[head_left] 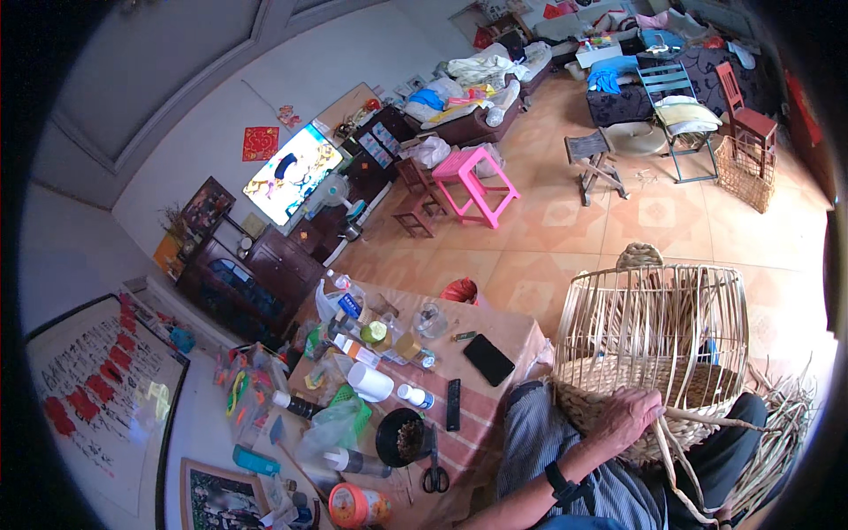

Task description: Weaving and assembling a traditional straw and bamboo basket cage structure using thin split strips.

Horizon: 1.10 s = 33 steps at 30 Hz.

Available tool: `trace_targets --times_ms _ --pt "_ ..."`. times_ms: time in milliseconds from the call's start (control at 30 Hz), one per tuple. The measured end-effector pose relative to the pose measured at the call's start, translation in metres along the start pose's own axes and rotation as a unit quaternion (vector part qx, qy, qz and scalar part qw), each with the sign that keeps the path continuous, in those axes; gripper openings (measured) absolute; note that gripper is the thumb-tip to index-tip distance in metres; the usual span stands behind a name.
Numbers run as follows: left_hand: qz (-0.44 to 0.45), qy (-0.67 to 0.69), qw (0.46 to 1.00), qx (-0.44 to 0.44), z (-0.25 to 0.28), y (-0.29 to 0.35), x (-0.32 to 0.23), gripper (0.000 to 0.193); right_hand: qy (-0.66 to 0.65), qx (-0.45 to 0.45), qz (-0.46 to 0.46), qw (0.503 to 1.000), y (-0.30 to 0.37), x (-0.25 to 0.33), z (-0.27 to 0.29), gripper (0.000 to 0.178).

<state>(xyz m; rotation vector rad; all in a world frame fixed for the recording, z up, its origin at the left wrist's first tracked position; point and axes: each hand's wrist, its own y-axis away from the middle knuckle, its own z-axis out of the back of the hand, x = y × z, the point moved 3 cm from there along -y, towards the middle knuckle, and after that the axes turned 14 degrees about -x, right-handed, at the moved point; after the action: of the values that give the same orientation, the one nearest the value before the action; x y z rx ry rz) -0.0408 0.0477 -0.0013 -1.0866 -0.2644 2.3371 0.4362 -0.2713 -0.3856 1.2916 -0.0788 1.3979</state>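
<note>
A half-woven straw basket point(649, 331) rests on my lap, its lower wall tightly braided and its upper part a cage of upright stakes. My left hand point(625, 417), with a dark band on the wrist, lies against the braided wall, its fingers closed around a straw strand point(720, 419) at the weaving edge. Loose strand ends point(676, 468) hang down from there over my dark trousers. I cannot make out my right hand; the area below the basket is cut off by the lower edge.
A bundle of loose straw point(777, 433) lies right of my leg. At my left, a cluttered table point(495, 329) bears a phone point(488, 359), remote control point(453, 405), scissors point(435, 473), dark bowl point(402, 436) and several bottles. Farther off stand a pink stool point(477, 185) and a folding stool point(594, 168).
</note>
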Motion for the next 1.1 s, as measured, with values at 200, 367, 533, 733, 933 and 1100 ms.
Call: trace_targets --times_ms 200,367,533,733,933,1100 --pt "0.003 0.013 1.0 -0.001 -0.001 0.0 0.001 0.024 -0.003 -0.002 0.008 1.0 0.0 0.002 -0.002 0.023" --pt "-0.008 0.004 1.0 -0.009 -0.002 0.0 0.001 0.022 -0.004 -0.001 0.017 1.0 -0.002 0.004 -0.006 0.022" --pt "-0.004 0.004 1.0 -0.007 -0.002 0.001 0.002 0.022 -0.001 -0.003 0.021 1.0 -0.003 0.005 -0.01 0.02" --pt "0.004 0.008 1.0 0.004 -0.003 0.0 0.003 0.024 -0.001 -0.003 0.028 1.0 -0.007 0.006 -0.014 0.019" --pt "0.002 0.017 1.0 -0.004 -0.003 -0.001 0.002 0.023 -0.001 -0.005 0.031 1.0 -0.013 0.005 -0.014 0.018" --pt "-0.007 -0.003 1.0 -0.005 -0.003 -0.001 0.001 0.023 -0.002 -0.005 0.036 0.999 -0.015 0.007 -0.015 0.017"
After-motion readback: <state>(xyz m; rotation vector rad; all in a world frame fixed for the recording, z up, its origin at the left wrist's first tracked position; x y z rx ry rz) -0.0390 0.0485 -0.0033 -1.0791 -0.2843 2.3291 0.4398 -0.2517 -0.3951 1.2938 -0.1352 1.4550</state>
